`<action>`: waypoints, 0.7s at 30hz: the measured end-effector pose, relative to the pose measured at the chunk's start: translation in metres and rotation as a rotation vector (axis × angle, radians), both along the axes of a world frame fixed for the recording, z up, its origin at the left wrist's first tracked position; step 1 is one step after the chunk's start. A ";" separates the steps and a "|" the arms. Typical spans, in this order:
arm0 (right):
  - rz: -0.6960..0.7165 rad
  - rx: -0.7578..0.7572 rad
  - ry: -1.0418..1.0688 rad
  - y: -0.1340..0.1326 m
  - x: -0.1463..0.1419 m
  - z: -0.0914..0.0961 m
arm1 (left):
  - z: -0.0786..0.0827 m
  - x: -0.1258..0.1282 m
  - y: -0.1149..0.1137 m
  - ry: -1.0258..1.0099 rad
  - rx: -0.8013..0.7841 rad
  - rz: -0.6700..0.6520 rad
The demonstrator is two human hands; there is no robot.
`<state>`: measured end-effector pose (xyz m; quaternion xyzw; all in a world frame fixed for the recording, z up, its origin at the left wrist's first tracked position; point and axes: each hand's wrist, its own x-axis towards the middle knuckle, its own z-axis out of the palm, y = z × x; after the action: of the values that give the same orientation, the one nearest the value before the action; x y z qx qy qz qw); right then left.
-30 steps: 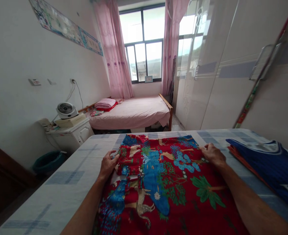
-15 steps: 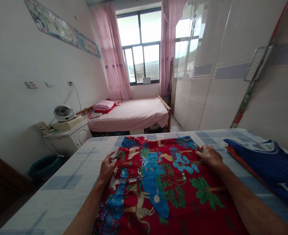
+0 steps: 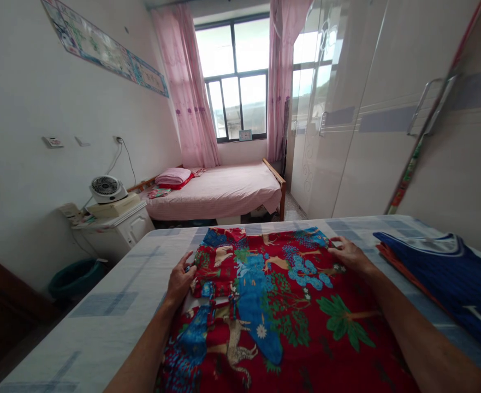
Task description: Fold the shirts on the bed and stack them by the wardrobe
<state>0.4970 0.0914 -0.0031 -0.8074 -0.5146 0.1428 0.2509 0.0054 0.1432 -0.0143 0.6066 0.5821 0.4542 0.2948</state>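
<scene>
A red printed garment [image 3: 260, 305] with animals, trees and blue patches lies spread on the checked bedsheet in front of me. Its near end runs out of the bottom of the view. My left hand [image 3: 182, 278] is closed on its left edge, fingers bent over the cloth. At the upper right edge, my right hand [image 3: 349, 254] pinches the fabric between thumb and fingers, its grip partly hidden. To the right lies a folded blue jersey [image 3: 449, 273] with white trim, on top of an orange-red cloth [image 3: 404, 275].
The white and blue checked bed [image 3: 113, 327] carries the clothes. Beyond it stands a pink bed [image 3: 219, 188] with folded bedding [image 3: 173, 176]. A fan [image 3: 108, 188] tops the left cabinet [image 3: 121, 229], with a bin [image 3: 76, 278] below. A tall wardrobe [image 3: 358, 164] lines the right.
My right hand has shifted slightly, its fingers straighter and less folded over the garment's edge; a small flower print now shows beside it. My left hand stays in place.
</scene>
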 end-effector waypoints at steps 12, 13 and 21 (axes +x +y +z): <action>0.175 0.315 0.859 -0.022 -0.014 0.051 | 0.078 -0.004 0.002 -0.449 -0.276 -0.259; 0.164 0.366 0.868 -0.020 -0.012 0.062 | 0.088 -0.007 0.006 -0.466 -0.227 -0.227; 0.101 0.898 0.736 0.025 -0.003 0.186 | 0.219 0.010 0.055 -0.594 0.374 0.014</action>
<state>0.4937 0.1161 0.1831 -0.4935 -0.4415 0.1937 0.7239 0.0157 0.1987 0.2043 0.4873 0.3819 0.7116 0.3320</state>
